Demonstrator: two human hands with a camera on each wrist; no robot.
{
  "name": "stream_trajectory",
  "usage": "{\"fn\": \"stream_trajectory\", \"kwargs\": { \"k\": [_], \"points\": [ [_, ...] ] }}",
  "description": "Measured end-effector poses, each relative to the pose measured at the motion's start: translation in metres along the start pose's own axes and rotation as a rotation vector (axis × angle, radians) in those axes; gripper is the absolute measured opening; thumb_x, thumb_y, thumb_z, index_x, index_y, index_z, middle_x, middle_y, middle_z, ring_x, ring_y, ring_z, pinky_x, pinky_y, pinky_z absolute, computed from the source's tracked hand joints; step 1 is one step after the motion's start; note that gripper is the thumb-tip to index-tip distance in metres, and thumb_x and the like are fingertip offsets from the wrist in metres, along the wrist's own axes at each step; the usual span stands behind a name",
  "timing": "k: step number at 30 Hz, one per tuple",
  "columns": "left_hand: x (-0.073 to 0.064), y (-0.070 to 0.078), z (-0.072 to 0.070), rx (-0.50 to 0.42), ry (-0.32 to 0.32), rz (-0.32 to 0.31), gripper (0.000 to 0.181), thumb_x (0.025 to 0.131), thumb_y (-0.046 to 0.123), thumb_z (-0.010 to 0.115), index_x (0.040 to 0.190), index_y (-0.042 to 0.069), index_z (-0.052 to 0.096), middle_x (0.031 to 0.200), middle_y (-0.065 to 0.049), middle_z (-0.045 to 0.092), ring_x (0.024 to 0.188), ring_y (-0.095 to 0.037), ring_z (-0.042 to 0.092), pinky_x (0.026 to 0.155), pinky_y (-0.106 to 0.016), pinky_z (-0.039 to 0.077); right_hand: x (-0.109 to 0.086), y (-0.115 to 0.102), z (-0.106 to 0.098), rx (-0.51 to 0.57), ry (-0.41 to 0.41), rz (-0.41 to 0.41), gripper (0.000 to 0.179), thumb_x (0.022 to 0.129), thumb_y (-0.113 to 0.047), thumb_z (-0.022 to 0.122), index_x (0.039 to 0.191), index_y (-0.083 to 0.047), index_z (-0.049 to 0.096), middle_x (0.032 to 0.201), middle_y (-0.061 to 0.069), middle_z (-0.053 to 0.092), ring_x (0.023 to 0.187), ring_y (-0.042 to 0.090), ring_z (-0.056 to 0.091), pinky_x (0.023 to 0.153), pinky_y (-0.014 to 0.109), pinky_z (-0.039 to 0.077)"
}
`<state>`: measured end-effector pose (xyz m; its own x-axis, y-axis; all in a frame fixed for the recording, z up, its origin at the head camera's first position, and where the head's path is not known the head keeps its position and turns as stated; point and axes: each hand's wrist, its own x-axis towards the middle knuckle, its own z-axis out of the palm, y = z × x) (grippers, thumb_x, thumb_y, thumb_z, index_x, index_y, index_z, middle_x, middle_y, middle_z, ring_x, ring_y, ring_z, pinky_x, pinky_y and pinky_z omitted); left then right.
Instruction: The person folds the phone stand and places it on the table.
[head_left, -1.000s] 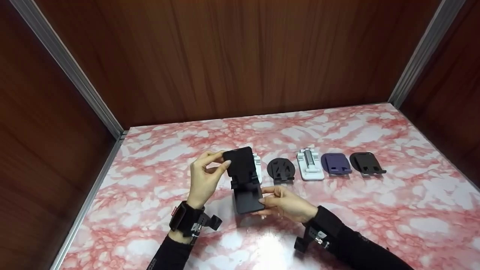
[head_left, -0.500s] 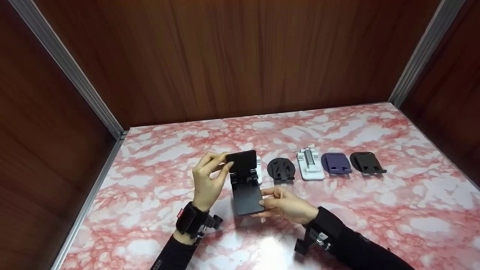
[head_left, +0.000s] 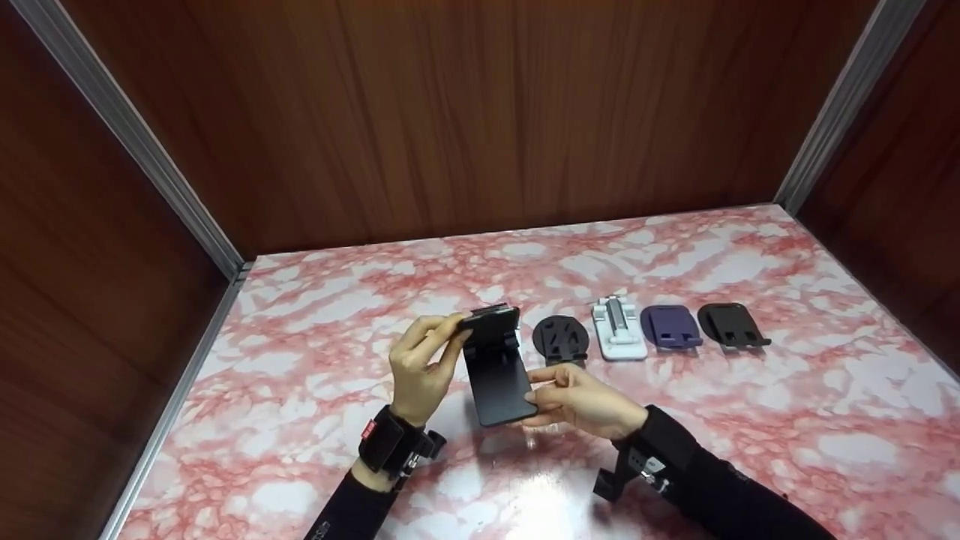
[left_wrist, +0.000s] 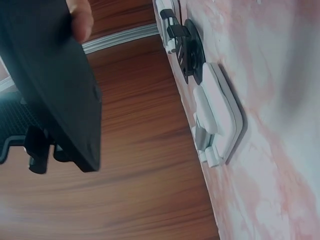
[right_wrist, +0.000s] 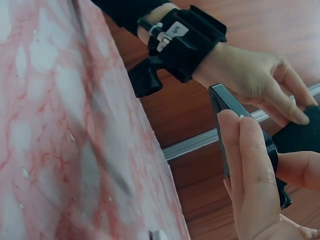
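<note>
A black folding phone stand is held above the table, its upper plate tilted toward me over the flat base. My left hand pinches the top plate by its left edge between thumb and fingers. At the base's right edge, my right hand grips with the thumb on the face and fingers behind. In the left wrist view the stand's base looms large. The right wrist view shows my right fingers against the base, with my left hand beyond.
Behind the held stand lie a round black stand, a white one, a purple one and a dark one in a row. Another white stand shows in the left wrist view. Wood-grain panels enclose the marbled table.
The upper plate has folded forward and down toward the base, with my left hand moving slightly right and down along with it. My right hand keeps its grip, shifting slightly right.
</note>
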<state>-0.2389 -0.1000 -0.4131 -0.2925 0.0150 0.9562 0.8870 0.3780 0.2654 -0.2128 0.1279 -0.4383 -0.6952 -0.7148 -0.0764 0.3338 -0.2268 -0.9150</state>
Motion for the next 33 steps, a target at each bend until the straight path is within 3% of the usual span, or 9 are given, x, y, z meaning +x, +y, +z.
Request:
{"fn": "stream_trajectory", "kwargs": {
  "k": [5, 9, 12, 15, 17, 20, 25, 33],
  "points": [
    [-0.001, 0.0, 0.001, -0.028, -0.025, 0.139, 0.029, 0.069, -0.009, 0.073, 0.098, -0.002, 0.071, 0.085, -0.008, 0.066, 0.074, -0.016, 0.063, 0.065, -0.019, 0.052, -0.002, -0.004, 0.001, 0.014, 0.05, -0.004, 0.029, 0.09, 0.004, 0.048, 0.119, 0.008, 0.045, 0.101, 0.009, 0.065, 0.086, 0.016, 0.066, 0.089, 0.04, 0.053],
    [-0.002, 0.0, 0.003, -0.015, -0.057, 0.189, 0.025, 0.074, -0.004, 0.072, 0.099, -0.001, 0.071, 0.084, -0.007, 0.065, 0.074, -0.015, 0.06, 0.064, -0.018, 0.05, -0.002, -0.008, 0.001, 0.049, 0.073, 0.009, 0.019, 0.095, -0.006, 0.044, 0.109, 0.001, 0.055, 0.098, 0.011, 0.069, 0.087, 0.021, 0.069, 0.087, 0.04, 0.053],
    [-0.004, 0.0, 0.004, 0.005, -0.087, 0.218, 0.022, 0.077, -0.001, 0.07, 0.099, 0.001, 0.072, 0.083, -0.005, 0.065, 0.074, -0.014, 0.06, 0.064, -0.017, 0.05, -0.003, -0.011, 0.0, 0.043, 0.097, 0.049, 0.038, 0.1, -0.026, 0.034, 0.117, 0.003, 0.051, 0.1, 0.013, 0.07, 0.091, 0.023, 0.068, 0.088, 0.039, 0.054],
    [-0.005, 0.0, 0.005, 0.003, -0.129, 0.249, 0.02, 0.08, 0.002, 0.068, 0.099, 0.003, 0.072, 0.082, -0.004, 0.064, 0.073, -0.013, 0.06, 0.065, -0.016, 0.05, -0.003, -0.014, -0.001, 0.026, 0.12, 0.096, 0.064, 0.1, -0.045, 0.022, 0.132, 0.009, 0.034, 0.103, 0.014, 0.068, 0.095, 0.024, 0.067, 0.09, 0.037, 0.052],
    [-0.006, 0.0, 0.005, -0.016, -0.162, 0.267, 0.018, 0.082, 0.003, 0.066, 0.1, 0.003, 0.072, 0.083, -0.004, 0.065, 0.074, -0.013, 0.061, 0.068, -0.017, 0.052, -0.003, -0.015, -0.003, 0.025, 0.128, 0.117, 0.073, 0.098, -0.051, 0.018, 0.137, 0.011, 0.023, 0.104, 0.014, 0.067, 0.096, 0.023, 0.066, 0.092, 0.037, 0.052],
    [-0.006, 0.0, 0.006, -0.068, -0.203, 0.296, 0.017, 0.085, 0.002, 0.063, 0.099, 0.003, 0.072, 0.085, -0.006, 0.066, 0.076, -0.015, 0.062, 0.072, -0.019, 0.053, -0.003, -0.015, -0.005, 0.028, 0.118, 0.111, 0.076, 0.097, -0.053, 0.015, 0.138, 0.011, 0.019, 0.104, 0.013, 0.068, 0.097, 0.023, 0.066, 0.095, 0.04, 0.05],
    [-0.007, 0.001, 0.007, -0.127, -0.253, 0.289, 0.019, 0.084, 0.0, 0.063, 0.1, 0.004, 0.071, 0.088, -0.007, 0.067, 0.081, -0.016, 0.063, 0.076, -0.021, 0.053, -0.003, -0.014, -0.011, 0.024, 0.084, 0.064, 0.071, 0.099, -0.048, 0.017, 0.139, 0.011, 0.019, 0.106, 0.011, 0.068, 0.099, 0.022, 0.066, 0.097, 0.043, 0.047],
    [-0.01, -0.005, 0.005, -0.124, -0.327, 0.258, 0.024, 0.08, -0.002, 0.066, 0.102, 0.007, 0.071, 0.09, -0.004, 0.067, 0.085, -0.015, 0.063, 0.078, -0.02, 0.053, -0.001, -0.01, -0.014, 0.071, 0.077, 0.084, 0.061, 0.101, -0.039, 0.022, 0.138, 0.009, 0.02, 0.112, 0.013, 0.065, 0.104, 0.024, 0.063, 0.101, 0.043, 0.044]
  ]
}}
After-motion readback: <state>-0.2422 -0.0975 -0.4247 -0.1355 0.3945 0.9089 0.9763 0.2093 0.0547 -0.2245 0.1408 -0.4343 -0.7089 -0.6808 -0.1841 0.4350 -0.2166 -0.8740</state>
